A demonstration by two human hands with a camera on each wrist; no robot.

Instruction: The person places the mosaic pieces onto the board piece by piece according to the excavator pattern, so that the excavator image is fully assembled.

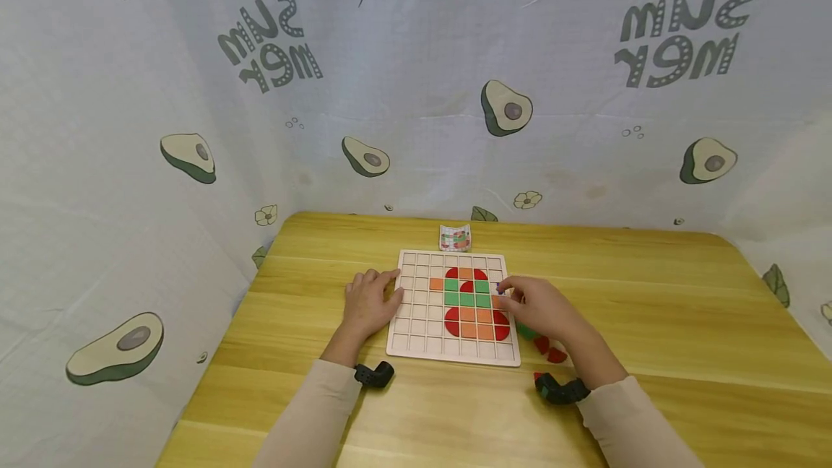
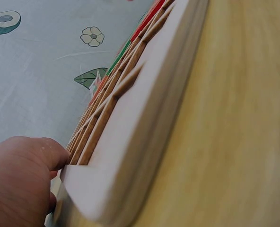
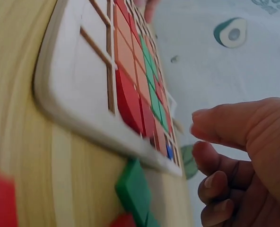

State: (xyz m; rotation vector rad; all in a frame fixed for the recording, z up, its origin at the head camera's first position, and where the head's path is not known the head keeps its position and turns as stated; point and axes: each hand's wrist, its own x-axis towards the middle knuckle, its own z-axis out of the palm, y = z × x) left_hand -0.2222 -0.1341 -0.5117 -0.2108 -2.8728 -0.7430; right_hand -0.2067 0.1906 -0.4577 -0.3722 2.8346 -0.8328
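A pale wooden grid board point(image 1: 416, 341) lies on the table, with red, orange and green flat pieces set in its cells. My left hand point(image 1: 367, 303) rests at the board's left edge, thumb and index finger touching the rim. Over the right edge, my right hand point(image 1: 542, 305) has its thumb and index finger slightly apart, with nothing between them in the right wrist view. Close to those fingertips a small blue piece point(image 3: 170, 151) sits in a cell at the board's right side. An orange piece point(image 1: 499, 302) is partly covered by the right hand.
Loose green pieces point(image 3: 133, 187) and red pieces point(image 1: 556, 355) lie on the table right of the board, some under the right forearm. A small curved pattern card point(image 1: 455, 238) stands behind the board. A printed cloth point(image 1: 416, 92) hangs along the table's back edge.
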